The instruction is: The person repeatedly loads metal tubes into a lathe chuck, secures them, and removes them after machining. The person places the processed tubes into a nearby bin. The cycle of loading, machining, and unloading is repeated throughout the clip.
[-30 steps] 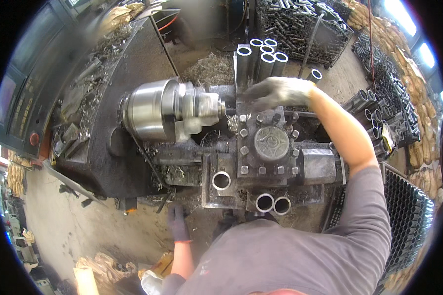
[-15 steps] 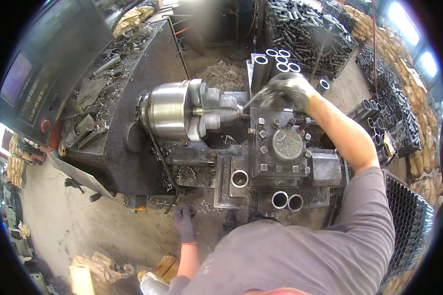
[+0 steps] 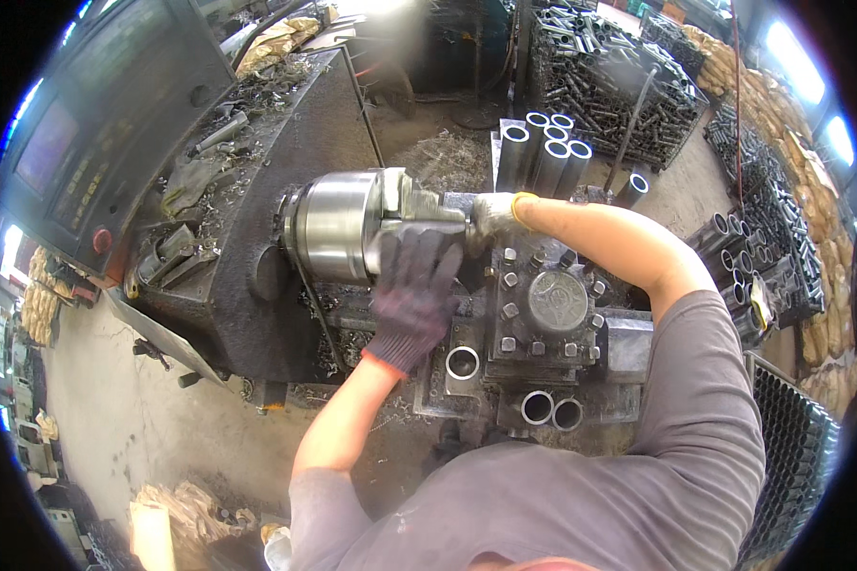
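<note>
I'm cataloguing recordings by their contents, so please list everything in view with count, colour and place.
chuck: 1, silver, left of centre
tool post: 1, dark grey, right of the chuck
standing tubes: 6 visible, silver-grey, beyond the tool post
lone tube: 1, silver-grey, right of that group
short tubes: 3, grey, tool post's near side
stacked tubes: many, grey, right
metal pieces: many, grey, heaped upper right
shavings: uncountable, grey, beyond the chuck
control panel: 1, dark grey, left
red button: 1, red, on the panel
left hand: 1, dark glove, over the chuck's right end
right hand: 1, pale glove, tool post's far-left corner
</note>
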Action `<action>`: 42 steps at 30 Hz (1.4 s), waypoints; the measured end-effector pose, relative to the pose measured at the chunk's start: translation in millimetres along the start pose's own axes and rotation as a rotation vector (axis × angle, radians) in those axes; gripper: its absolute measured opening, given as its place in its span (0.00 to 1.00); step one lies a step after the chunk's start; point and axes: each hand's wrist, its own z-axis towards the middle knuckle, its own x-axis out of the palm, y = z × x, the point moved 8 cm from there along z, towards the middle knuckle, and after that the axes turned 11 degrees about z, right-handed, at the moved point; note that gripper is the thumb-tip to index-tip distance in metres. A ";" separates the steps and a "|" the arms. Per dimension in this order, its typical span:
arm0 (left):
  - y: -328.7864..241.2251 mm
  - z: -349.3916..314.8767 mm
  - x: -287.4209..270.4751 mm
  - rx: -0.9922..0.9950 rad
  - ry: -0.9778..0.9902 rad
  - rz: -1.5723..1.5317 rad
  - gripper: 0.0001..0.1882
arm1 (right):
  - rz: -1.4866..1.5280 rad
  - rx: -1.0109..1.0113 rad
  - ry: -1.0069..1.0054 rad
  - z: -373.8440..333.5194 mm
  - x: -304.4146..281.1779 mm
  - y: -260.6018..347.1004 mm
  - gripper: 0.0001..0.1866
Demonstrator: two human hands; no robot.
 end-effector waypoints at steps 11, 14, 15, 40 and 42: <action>-12.3 50.0 125.9 0.042 0.091 0.335 0.23 | 0.524 0.017 0.517 -10.3 14.4 -22.1 0.13; -10.1 39.3 132.6 -0.021 0.052 0.230 0.24 | 0.146 0.167 0.253 -21.6 -0.9 -65.6 0.19; -9.3 40.2 131.4 -0.046 0.000 0.200 0.25 | 0.045 0.266 0.354 -34.4 6.0 -86.8 0.23; 26.2 49.0 -36.4 -0.689 -0.394 -1.402 0.42 | 0.176 -0.195 -0.250 -149.2 -40.2 161.0 0.28; 34.6 12.3 -13.0 -0.906 -0.232 -1.231 0.45 | -0.079 0.008 -0.417 -155.2 -69.6 112.9 0.27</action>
